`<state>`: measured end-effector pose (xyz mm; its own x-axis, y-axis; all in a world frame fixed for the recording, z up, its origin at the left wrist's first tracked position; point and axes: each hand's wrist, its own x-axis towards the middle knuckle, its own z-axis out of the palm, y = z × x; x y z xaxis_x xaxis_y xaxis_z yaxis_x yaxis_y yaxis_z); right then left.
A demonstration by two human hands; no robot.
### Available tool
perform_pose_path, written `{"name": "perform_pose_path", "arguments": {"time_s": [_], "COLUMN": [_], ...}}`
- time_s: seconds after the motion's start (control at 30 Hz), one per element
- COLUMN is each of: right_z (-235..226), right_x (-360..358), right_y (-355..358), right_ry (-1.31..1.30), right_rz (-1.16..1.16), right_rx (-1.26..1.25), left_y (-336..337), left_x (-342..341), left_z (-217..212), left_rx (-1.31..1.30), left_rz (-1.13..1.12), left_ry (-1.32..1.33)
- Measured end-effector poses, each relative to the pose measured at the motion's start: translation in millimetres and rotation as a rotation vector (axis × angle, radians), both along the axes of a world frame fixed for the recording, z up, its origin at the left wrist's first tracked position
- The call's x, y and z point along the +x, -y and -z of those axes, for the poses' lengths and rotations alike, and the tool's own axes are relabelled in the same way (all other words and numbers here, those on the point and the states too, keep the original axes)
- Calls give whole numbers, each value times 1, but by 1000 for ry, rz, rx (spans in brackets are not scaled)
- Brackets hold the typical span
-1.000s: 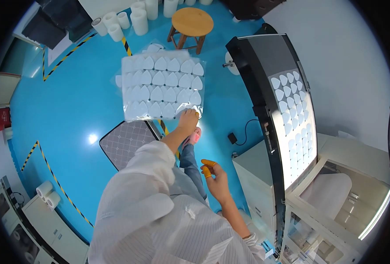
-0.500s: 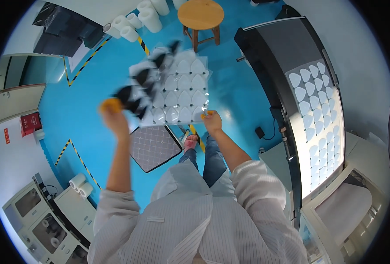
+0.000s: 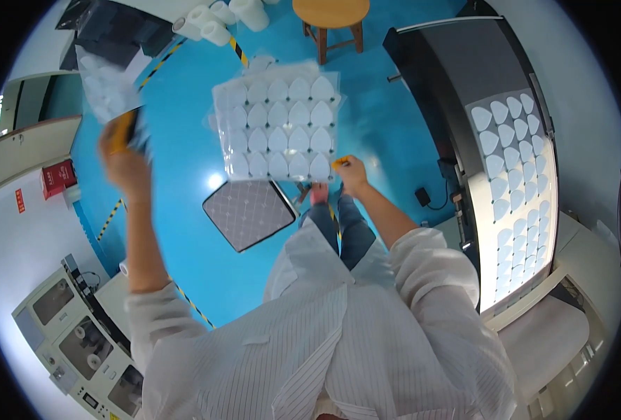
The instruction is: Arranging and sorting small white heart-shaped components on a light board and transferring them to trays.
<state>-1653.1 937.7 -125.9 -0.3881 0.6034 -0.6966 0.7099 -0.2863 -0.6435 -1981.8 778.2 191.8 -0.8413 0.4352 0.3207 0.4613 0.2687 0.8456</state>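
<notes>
Out at the left, my left hand (image 3: 129, 164) is closed and smeared by motion, with orange coverings at its fingertips. From it trails a blurred, see-through film (image 3: 104, 87) with a dark patch by the fingers. My right hand (image 3: 353, 175), also with orange at its fingertips, pinches the lower right corner of a stack of clear plastic sheets (image 3: 275, 115). Rows of white, rounded petal shapes with small dark marks run across the stack. It hangs in front of me above the floor, its edges slightly out of line.
On the right stands a slanted lit panel (image 3: 475, 241) bearing more petal shapes, with a chair (image 3: 545, 343) below it. A quilted grey pad (image 3: 251, 213) lies near my feet. A wooden stool (image 3: 331, 12) and white rolls (image 3: 249, 14) are at the back. A machine cabinet (image 3: 79, 343) stands lower left.
My left hand has swung outward to the left and up, carrying the film away from the stack. The dark shapes no longer cover the stack's left side. My right hand keeps its corner.
</notes>
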Motion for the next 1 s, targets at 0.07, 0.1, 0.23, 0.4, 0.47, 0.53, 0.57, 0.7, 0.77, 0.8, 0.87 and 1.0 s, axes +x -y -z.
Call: {"name": "perform_pose_path", "arguments": {"time_s": [0.07, 0.1, 0.23, 0.4, 0.47, 0.53, 0.57, 0.7, 0.77, 0.8, 0.87, 1.0], "right_z": [-45, -54, -110, -119, -126, -132, -134, -147, -153, -154, -155, -158], "right_x": [-5, -6, -34, -37, -39, -43, -45, -47, -46, -45, -45, -46], "right_y": [-6, -8, 4, 2, 1, 7, 9, 9, 9, 9, 11, 20], "right_ry": [-287, -276, -446, -535, -589, -599, -612, -641, -647, -645, -622, -632], "right_rz": [68, 72, 332, 488, 446, 453, 463, 439, 382, 382, 378, 376], "right_rx": [-364, -364, -697, -636, -682, -660, -635, -593, -618, -617, -534, -526], "left_y": [-3, -21, -23, -29, -24, -22, -23, -28, -30, -31, -33, -36], "left_x": [38, 66, 141, 168, 161, 154, 149, 133, 124, 122, 119, 118], "left_z": [53, 74, 159, 144, 135, 136, 137, 139, 140, 140, 142, 142], "left_rx": [-658, -706, -724, -589, -561, -571, -581, -475, -385, -383, -347, -397], "left_rz": [58, 236, 678, 792, 744, 760, 780, 793, 819, 820, 837, 804], "left_ry": [-734, -506, -359, -169, -89, -91, -95, 3, 125, 126, 122, 146]}}
